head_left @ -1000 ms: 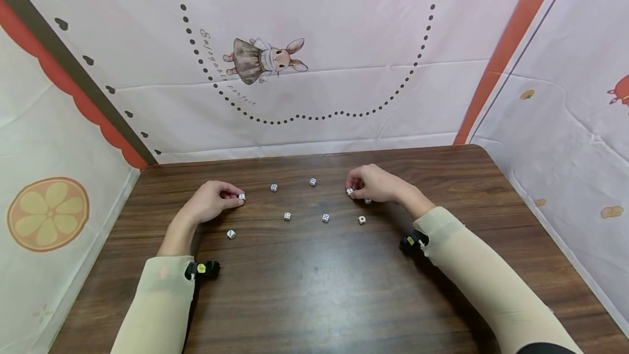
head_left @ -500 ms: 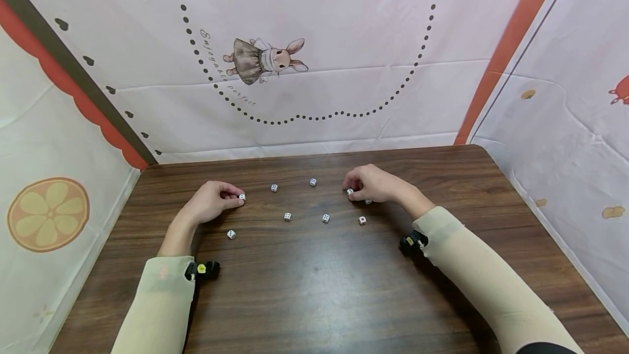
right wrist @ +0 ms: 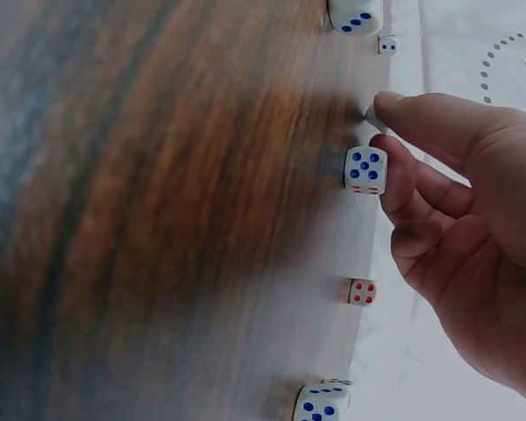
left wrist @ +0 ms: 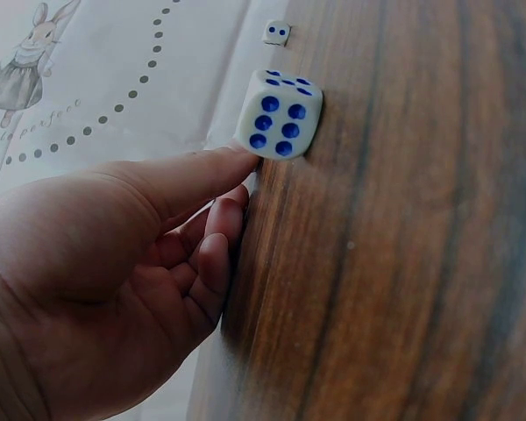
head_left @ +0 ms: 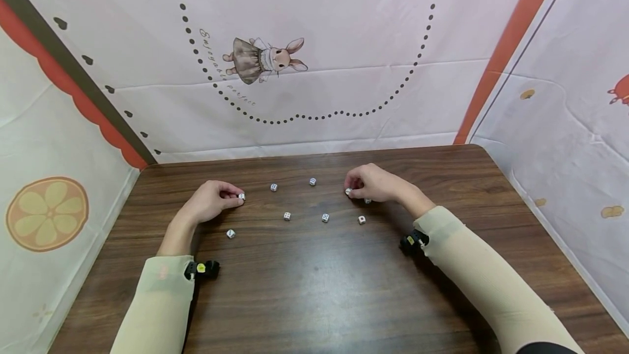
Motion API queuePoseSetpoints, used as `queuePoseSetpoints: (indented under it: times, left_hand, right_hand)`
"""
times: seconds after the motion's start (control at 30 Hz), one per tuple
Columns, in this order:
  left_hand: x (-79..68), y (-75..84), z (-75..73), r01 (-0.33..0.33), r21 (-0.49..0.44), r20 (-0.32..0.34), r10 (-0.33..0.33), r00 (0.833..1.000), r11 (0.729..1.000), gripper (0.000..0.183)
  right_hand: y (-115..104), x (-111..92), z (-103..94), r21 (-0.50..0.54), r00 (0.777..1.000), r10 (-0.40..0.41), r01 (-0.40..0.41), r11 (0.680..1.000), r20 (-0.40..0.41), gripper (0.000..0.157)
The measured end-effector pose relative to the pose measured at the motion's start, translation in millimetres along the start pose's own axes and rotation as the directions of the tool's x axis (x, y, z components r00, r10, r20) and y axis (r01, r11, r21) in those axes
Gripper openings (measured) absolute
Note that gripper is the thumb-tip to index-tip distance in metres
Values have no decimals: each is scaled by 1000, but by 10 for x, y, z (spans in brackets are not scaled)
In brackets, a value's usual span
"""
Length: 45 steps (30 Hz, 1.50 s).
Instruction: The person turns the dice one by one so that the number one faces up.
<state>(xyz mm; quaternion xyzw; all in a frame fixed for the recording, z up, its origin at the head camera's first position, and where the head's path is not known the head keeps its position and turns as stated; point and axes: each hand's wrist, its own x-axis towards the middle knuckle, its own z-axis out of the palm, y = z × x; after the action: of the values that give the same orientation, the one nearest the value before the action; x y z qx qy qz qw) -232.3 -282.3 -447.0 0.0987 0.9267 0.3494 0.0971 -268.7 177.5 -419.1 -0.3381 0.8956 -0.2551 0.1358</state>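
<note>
My left hand (head_left: 210, 201) pinches a small white die (head_left: 242, 196) between thumb and fingers at the table's left. A large-looking die (left wrist: 279, 127) with six blue pips overlaps that thumb's tip in the left wrist view. Over on the right, thumb and forefinger of my right hand (head_left: 375, 182) grip another white die (head_left: 348, 192). Only a sliver of this gripped die (right wrist: 373, 116) shows in the right wrist view. Partly under the right hand lies one more die (head_left: 368, 201). A die with five blue pips (right wrist: 366, 167) appears close beside the fingers.
Between the hands, several dice lie apart on the brown wooden table (head_left: 295, 288), among them a far die (head_left: 313, 182) and a die with a red pip (head_left: 362, 220). Another die (head_left: 231, 234) sits near the left wrist. Printed white cloth (head_left: 344, 26) stands behind.
The right hand's fingers shift slightly, and the die between them has turned a little. The left hand and the loose dice stay where they were.
</note>
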Motion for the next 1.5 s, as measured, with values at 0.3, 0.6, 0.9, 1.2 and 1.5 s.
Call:
queuePoseSetpoints:
  times: [0.3,0.6,0.9,1.2,1.5]
  left_hand:
    - [6,2,-13,-19,12,1,19,1000,1000,18]
    - [19,0,-9,-15,16,1,15,1000,1000,18]
    - [10,16,-18,-9,14,1,9,1000,1000,19]
    - [-1,10,-8,-6,6,6,6,1000,1000,19]
    - [8,-4,0,-12,5,-2,12,1000,1000,19]
  right_hand:
    - [23,-25,-3,13,1000,21,-21,1000,-23,5]
    - [40,-37,-11,24,999,42,-42,999,-8,6]
    - [-10,-44,-19,-18,999,19,-20,1000,-26,15]
    - [-26,11,9,-135,999,-45,43,990,-11,13]
    - [-38,14,10,-124,999,-52,51,991,-1,6]
